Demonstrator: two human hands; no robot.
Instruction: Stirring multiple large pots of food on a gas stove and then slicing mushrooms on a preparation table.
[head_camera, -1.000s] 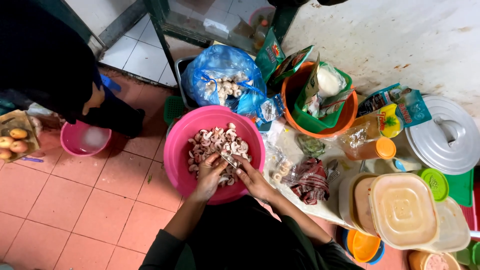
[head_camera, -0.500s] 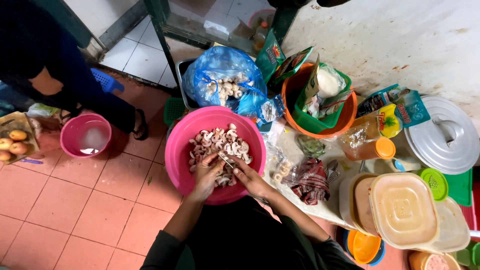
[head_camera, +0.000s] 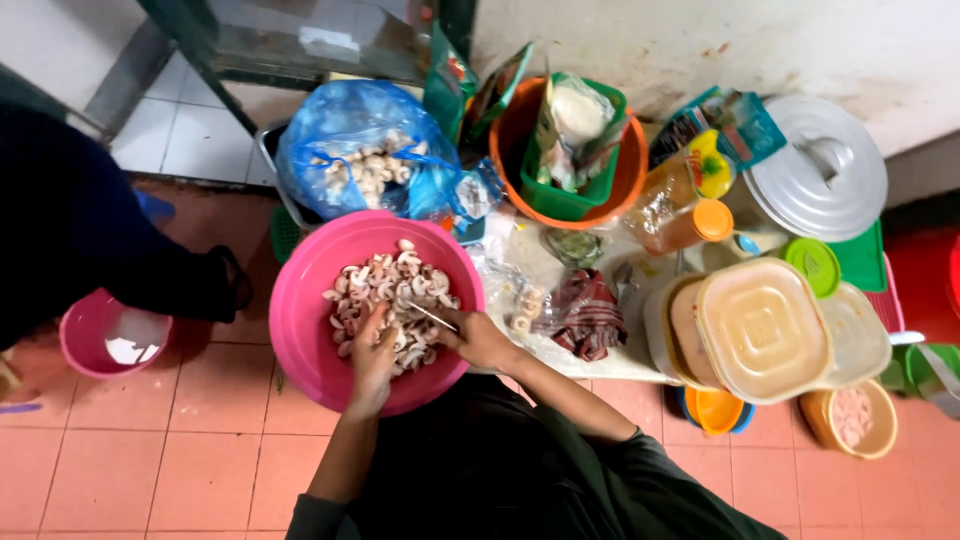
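Both hands were down in the pink basin (head_camera: 300, 300) on the tiled floor: the left hand (head_camera: 372, 350) curled fingers around a mushroom piece (head_camera: 385, 335) near the middle, and the right hand (head_camera: 480, 338) pinched a small knife (head_camera: 432, 316), blade over the sliced mushrooms (head_camera: 395, 285).

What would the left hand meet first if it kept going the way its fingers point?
The left hand points up the picture into the pink basin. It would probably push straight into the cut mushroom pieces, then the basin's far wall; depth is uncertain.
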